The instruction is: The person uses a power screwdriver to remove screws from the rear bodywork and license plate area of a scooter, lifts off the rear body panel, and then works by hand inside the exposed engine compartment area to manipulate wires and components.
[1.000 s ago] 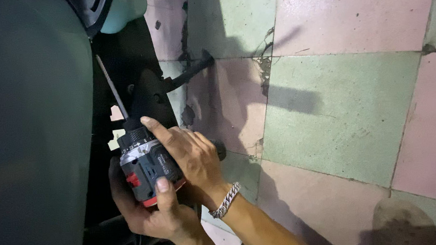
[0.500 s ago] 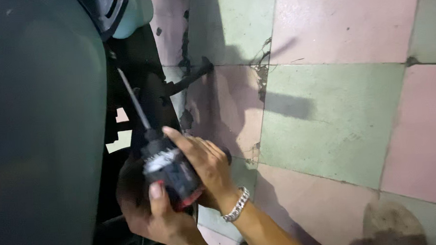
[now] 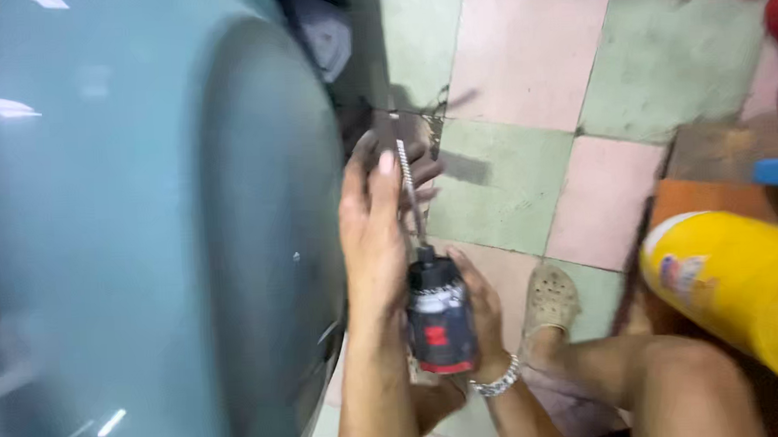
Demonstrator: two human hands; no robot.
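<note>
We see a black and red power drill (image 3: pixel 441 317) held just beside the grey-green vehicle panel (image 3: pixel 145 238), its long bit (image 3: pixel 408 187) pointing away from us toward the panel's dark far edge. Our right hand (image 3: pixel 481 315) is closed around the drill's body; our left hand (image 3: pixel 373 219) lies alongside the bit, fingers extended. A yellow bottle (image 3: pixel 733 282) lies at the right edge of the pink and green tiled floor (image 3: pixel 523 73).

Glossy teal painted body panel (image 3: pixel 145 238); matt black plastic drill (image 3: pixel 442 321) with bare metal bit (image 3: pixel 409 187); rough, worn floor tiles (image 3: pixel 522 64); shiny yellow plastic bottle (image 3: pixel 742 290).
</note>
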